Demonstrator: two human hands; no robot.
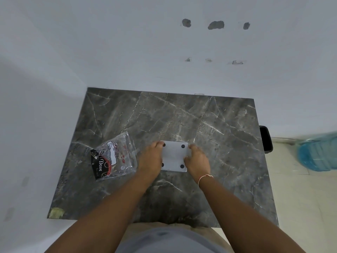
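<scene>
The left hand [150,158] and right hand [197,159] grip opposite edges of a white rectangular board [174,156] with four black feet, mid-counter [200,115]. A clear Dove packet [113,156] lies near the counter's left edge.

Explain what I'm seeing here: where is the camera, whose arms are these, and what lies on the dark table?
No machine: a person wears one wide-angle camera on the head, looking down at their own arms. The left hand and right hand hold a flat white plate by its two sides; it bears four black dots near its corners. Whether it rests on the dark marble table or just above it is unclear. Left of it lies a clear plastic packet printed Dove. A blue jug is on the floor at right.
</scene>
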